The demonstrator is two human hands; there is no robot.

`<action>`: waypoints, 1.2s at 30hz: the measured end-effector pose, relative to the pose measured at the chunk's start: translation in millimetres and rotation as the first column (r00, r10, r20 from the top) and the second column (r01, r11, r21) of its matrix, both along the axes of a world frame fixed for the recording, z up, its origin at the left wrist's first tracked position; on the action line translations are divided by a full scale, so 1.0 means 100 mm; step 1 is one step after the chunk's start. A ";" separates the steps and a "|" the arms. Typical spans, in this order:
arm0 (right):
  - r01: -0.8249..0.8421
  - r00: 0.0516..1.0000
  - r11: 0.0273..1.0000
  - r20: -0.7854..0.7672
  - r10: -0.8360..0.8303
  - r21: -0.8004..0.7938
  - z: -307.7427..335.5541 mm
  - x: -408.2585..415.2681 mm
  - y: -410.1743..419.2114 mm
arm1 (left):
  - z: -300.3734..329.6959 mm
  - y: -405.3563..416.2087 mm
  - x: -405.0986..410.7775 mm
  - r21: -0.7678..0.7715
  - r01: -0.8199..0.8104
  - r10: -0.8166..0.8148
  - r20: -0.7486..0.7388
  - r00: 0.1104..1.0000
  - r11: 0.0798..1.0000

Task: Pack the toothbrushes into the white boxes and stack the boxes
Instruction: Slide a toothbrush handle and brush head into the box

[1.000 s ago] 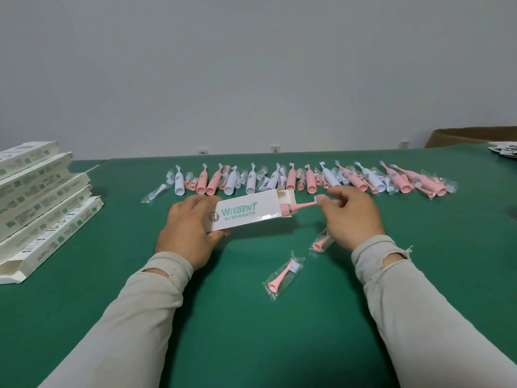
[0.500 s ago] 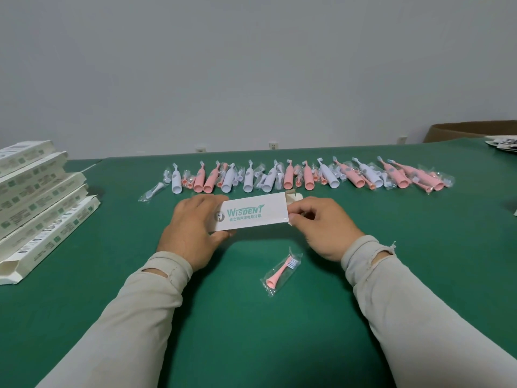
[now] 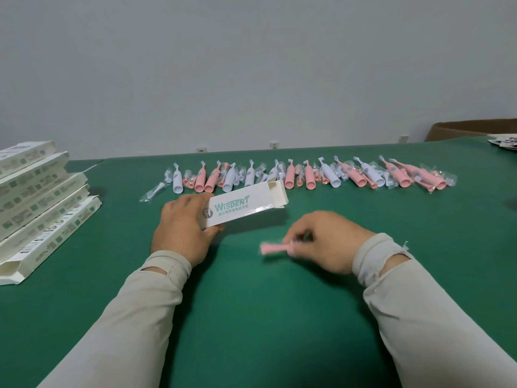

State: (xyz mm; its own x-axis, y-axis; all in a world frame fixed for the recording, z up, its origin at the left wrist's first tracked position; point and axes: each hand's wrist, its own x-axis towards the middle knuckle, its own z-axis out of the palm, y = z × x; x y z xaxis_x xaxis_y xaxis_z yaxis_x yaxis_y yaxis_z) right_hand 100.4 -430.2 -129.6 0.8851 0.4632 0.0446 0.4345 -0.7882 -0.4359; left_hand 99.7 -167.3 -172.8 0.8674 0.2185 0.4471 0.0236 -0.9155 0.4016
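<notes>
Left hand (image 3: 186,225) grips the white box (image 3: 246,204) near the bench (image 3: 251,317) centre, end flap open. Right hand (image 3: 324,242) pinches a blurred pink brush head (image 3: 272,248). Toothbrushes (image 3: 307,177) line the far edge; boxes (image 3: 39,197) stacked at left edge

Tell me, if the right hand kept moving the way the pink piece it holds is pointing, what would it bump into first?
Probably the left hand or its wrist. The right hand pinches the pink brush head pointing leftward; only bare green table lies between. Blur makes the exact line uncertain.

Packing workshop: green table (image 3: 251,317), toothbrush rows (image 3: 307,177), stacked boxes (image 3: 42,197).
</notes>
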 end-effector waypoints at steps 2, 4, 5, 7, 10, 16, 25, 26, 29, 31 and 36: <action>0.145 0.975 0.935 0.114 -0.191 0.324 0.04 0.06 -0.09 | 0.01 0.00 0.00 0.021 -0.010 0.009 0.014 1.000 1.000; 0.257 0.905 0.875 0.215 -0.367 0.411 0.07 0.11 -0.14 | 0.01 0.00 0.00 0.032 -0.001 0.000 0.032 0.999 0.999; 0.297 0.884 0.876 0.237 -0.402 0.379 0.06 0.13 -0.15 | 0.01 -0.01 0.00 0.037 0.004 -0.006 0.041 0.999 0.999; 0.333 0.880 0.889 0.236 -0.413 0.314 0.03 0.16 -0.14 | 0.02 -0.03 0.00 0.048 0.026 -0.029 0.062 0.998 0.999; 0.315 0.895 0.912 0.238 -0.378 0.263 0.03 0.14 -0.12 | 0.02 -0.07 -0.02 0.059 0.066 -0.071 0.094 0.993 0.996; 0.296 0.858 0.945 0.397 -0.326 0.136 0.06 0.11 -0.05 | 0.03 -0.10 -0.03 0.085 0.084 -0.094 0.121 0.988 0.993; 0.353 0.819 0.926 0.436 -0.374 0.132 0.05 0.14 -0.07 | 0.04 -0.13 -0.04 0.100 0.117 -0.127 0.103 0.987 0.988; 0.302 0.831 0.929 0.419 -0.367 0.215 0.03 0.15 -0.08 | 0.04 -0.14 -0.04 0.101 0.123 -0.132 0.087 0.987 0.987; 0.199 0.862 0.886 0.356 -0.361 0.418 -0.02 0.15 -0.02 | 0.04 -0.15 -0.04 0.092 0.140 -0.145 0.048 0.988 0.986; 0.180 0.896 0.777 0.225 -0.382 0.603 -0.07 0.15 0.07 | 0.04 -0.16 -0.04 0.085 0.143 -0.148 0.056 0.987 0.986; 0.308 0.923 0.412 -0.165 -0.348 0.857 -0.12 0.13 0.23 | 0.04 -0.17 -0.05 0.072 0.139 -0.144 0.080 0.986 0.988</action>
State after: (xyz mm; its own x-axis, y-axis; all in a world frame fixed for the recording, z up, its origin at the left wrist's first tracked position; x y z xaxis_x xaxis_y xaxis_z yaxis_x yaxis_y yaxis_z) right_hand 113.2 -406.7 -141.4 0.9495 -0.1547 0.2729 0.2582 -0.1085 -0.9600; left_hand 95.0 -184.5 -168.4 0.8456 0.0639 0.5300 -0.1399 -0.9316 0.3355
